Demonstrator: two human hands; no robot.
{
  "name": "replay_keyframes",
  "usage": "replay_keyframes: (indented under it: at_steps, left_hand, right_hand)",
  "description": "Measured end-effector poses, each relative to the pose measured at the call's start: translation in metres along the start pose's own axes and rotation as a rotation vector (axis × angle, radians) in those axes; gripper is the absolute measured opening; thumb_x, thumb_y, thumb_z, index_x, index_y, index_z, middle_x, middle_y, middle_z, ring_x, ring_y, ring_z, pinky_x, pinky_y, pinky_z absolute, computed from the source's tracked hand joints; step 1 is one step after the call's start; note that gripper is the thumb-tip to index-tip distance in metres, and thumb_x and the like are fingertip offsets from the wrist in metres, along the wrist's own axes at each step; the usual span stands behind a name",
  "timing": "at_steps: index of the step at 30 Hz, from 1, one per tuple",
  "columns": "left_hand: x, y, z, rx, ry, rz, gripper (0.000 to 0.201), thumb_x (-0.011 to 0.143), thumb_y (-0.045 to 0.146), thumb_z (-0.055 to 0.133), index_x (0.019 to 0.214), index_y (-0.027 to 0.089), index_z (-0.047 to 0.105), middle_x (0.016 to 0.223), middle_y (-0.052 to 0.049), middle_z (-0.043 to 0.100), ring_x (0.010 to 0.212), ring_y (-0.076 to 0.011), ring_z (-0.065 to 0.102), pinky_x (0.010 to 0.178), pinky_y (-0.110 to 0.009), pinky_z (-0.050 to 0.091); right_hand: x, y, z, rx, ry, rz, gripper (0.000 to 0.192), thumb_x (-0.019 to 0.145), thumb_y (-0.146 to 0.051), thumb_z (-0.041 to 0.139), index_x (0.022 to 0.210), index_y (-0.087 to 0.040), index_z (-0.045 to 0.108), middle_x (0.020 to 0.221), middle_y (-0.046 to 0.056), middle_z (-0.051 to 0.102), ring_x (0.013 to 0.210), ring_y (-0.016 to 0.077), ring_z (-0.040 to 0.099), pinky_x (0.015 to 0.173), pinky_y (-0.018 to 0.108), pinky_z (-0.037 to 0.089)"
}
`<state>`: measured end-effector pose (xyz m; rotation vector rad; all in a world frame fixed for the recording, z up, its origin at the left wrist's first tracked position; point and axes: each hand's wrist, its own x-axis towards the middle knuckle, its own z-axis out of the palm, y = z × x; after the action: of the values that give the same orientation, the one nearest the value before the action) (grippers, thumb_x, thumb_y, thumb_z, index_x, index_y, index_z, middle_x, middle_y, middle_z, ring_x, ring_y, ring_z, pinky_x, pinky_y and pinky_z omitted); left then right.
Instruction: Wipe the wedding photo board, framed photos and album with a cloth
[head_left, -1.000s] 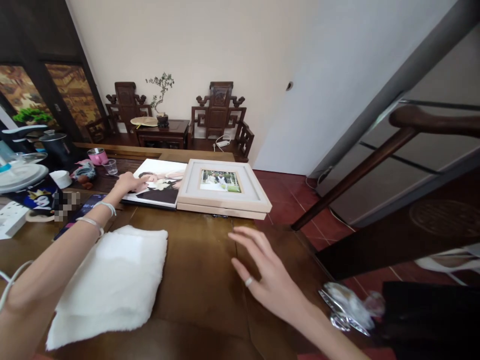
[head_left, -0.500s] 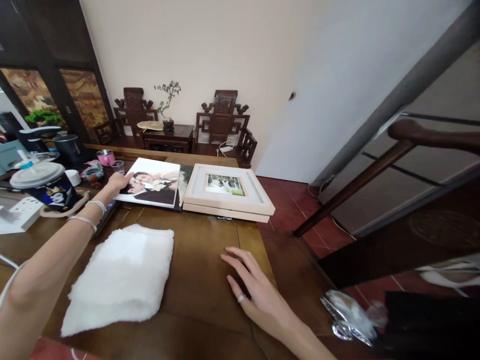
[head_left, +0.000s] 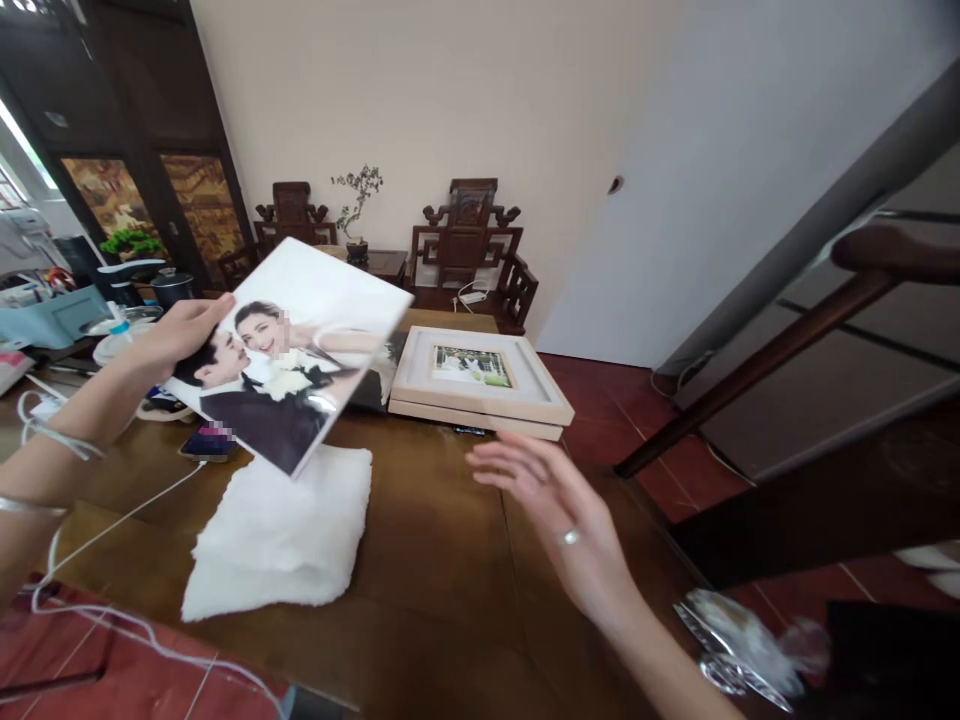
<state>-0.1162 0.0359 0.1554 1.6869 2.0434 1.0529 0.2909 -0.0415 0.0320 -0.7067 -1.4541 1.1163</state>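
dark wooden table (head_left: 442, 560) with white folded cloth (head_left: 281, 535), stacked frames (head_left: 480, 385), phone (head_left: 210, 443)

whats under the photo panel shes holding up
Under the photo panel, lifted by the left hand, lies a folded white cloth on the wooden table. The cloth's far edge is hidden behind the panel.

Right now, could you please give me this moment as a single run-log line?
left hand: holds photo print tilted above white cloth | right hand: open, empty, over wooden table | framed photo: flat on table

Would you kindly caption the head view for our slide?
Left hand lifts a photo print above a white cloth; right hand hovers open beside stacked frames.
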Motion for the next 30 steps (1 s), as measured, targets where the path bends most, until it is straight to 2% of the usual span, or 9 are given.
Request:
replay_keyframes:
  at_steps: [3, 6, 10, 13, 15, 18, 21, 24, 30]
  left_hand:
    - [-0.013, 0.036, 0.024, -0.125, -0.220, 0.104, 0.061, 0.093, 0.061, 0.046, 0.105, 0.003, 0.062, 0.080, 0.001, 0.066, 0.075, -0.0112, 0.051, 0.073, -0.023, 0.044]
    - [-0.016, 0.065, 0.058, -0.158, -0.486, 0.295, 0.055, 0.092, 0.060, 0.048, 0.101, 0.008, 0.065, 0.085, 0.000, 0.067, 0.075, -0.0117, 0.052, 0.071, -0.023, 0.043]
    - [-0.022, 0.098, 0.111, -0.054, -0.746, 0.589, 0.051, 0.091, 0.059, 0.047, 0.075, 0.013, 0.062, 0.068, 0.001, 0.055, 0.062, -0.0117, 0.045, 0.060, -0.024, 0.036]
    - [-0.036, 0.120, 0.151, -0.051, -0.938, 0.746, 0.047, 0.094, 0.054, 0.043, 0.068, 0.015, 0.054, 0.063, 0.001, 0.047, 0.059, -0.0122, 0.042, 0.059, -0.026, 0.034]
    - [-0.047, 0.130, 0.172, -0.037, -0.996, 0.786, 0.045, 0.095, 0.050, 0.040, 0.068, 0.016, 0.053, 0.064, 0.001, 0.048, 0.059, -0.0126, 0.043, 0.060, -0.026, 0.035]
    - [-0.060, 0.135, 0.187, 0.092, -0.924, 0.767, 0.034, 0.095, 0.041, 0.043, 0.079, 0.015, 0.058, 0.070, -0.002, 0.057, 0.064, -0.0142, 0.050, 0.063, -0.026, 0.037]
    - [-0.072, 0.126, 0.175, 0.203, -0.766, 0.757, 0.025, 0.094, 0.033, 0.047, 0.106, 0.014, 0.058, 0.091, -0.007, 0.066, 0.081, -0.0181, 0.058, 0.073, -0.028, 0.042]
    - [-0.093, 0.102, 0.139, 0.244, -0.618, 0.736, 0.029, 0.096, 0.035, 0.045, 0.116, 0.017, 0.054, 0.116, -0.010, 0.063, 0.102, -0.0208, 0.059, 0.087, -0.030, 0.043]
    - [-0.165, 0.009, 0.066, 0.442, -0.586, 0.538, 0.034, 0.092, 0.041, 0.052, 0.123, 0.027, 0.054, 0.133, -0.004, 0.058, 0.116, -0.0225, 0.058, 0.099, -0.035, 0.045]
  right_hand:
    - [0.021, -0.022, -0.001, 0.262, 0.102, 0.110, 0.030, 0.092, -0.043, 0.050, 0.114, -0.028, 0.063, 0.120, 0.006, 0.068, 0.115, 0.0263, 0.062, 0.097, 0.047, 0.052]
    - [0.027, -0.036, -0.016, 0.300, 0.164, 0.250, 0.035, 0.088, -0.052, 0.047, 0.103, -0.028, 0.068, 0.121, 0.004, 0.069, 0.120, 0.0279, 0.060, 0.097, 0.048, 0.051]
    - [0.007, -0.043, -0.041, 0.204, 0.245, 0.583, 0.045, 0.079, -0.060, 0.052, 0.094, -0.023, 0.074, 0.103, 0.009, 0.076, 0.108, 0.0338, 0.066, 0.086, 0.048, 0.056]
    - [-0.018, -0.044, -0.050, 0.205, 0.372, 0.766, 0.044, 0.068, -0.046, 0.071, 0.103, -0.019, 0.073, 0.098, 0.012, 0.077, 0.097, 0.0364, 0.070, 0.080, 0.047, 0.058]
    - [-0.033, -0.046, -0.051, 0.217, 0.448, 0.804, 0.056, 0.065, -0.037, 0.077, 0.117, -0.020, 0.067, 0.101, 0.012, 0.076, 0.093, 0.0354, 0.072, 0.079, 0.046, 0.060]
    - [-0.051, -0.048, -0.054, 0.215, 0.514, 0.816, 0.065, 0.068, -0.033, 0.077, 0.129, -0.026, 0.059, 0.105, 0.009, 0.076, 0.093, 0.0333, 0.072, 0.079, 0.043, 0.061]
    - [-0.062, -0.045, -0.062, 0.181, 0.542, 0.857, 0.064, 0.068, -0.036, 0.075, 0.129, -0.026, 0.059, 0.107, 0.009, 0.075, 0.095, 0.0334, 0.072, 0.080, 0.041, 0.061]
    - [-0.071, -0.034, -0.071, 0.124, 0.587, 0.866, 0.068, 0.066, -0.038, 0.076, 0.130, -0.025, 0.058, 0.106, 0.008, 0.076, 0.093, 0.0324, 0.072, 0.083, 0.038, 0.061]
    - [-0.080, -0.015, -0.075, 0.090, 0.630, 0.874, 0.064, 0.064, -0.036, 0.077, 0.125, -0.024, 0.063, 0.100, 0.007, 0.077, 0.087, 0.0300, 0.074, 0.077, 0.033, 0.062]
